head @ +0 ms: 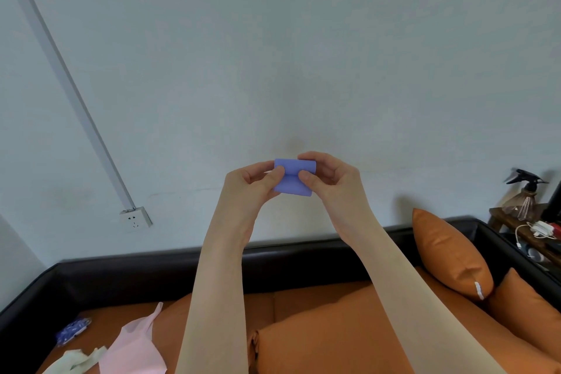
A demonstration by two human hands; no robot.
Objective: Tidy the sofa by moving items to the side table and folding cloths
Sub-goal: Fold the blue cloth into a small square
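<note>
A small purple cloth, folded into a compact rectangle, is held up in front of the wall above the sofa. My left hand pinches its left edge with thumb and fingers. My right hand pinches its right side, thumb on the front. On the sofa seat at lower left lie a pink cloth, a pale green-white cloth and a blue patterned cloth. The side table stands at the far right beyond the sofa arm.
Orange cushions lean at the sofa's right end, with a large one in front of me. The side table carries a spray bottle and a white charger with cable. A wall socket sits at left.
</note>
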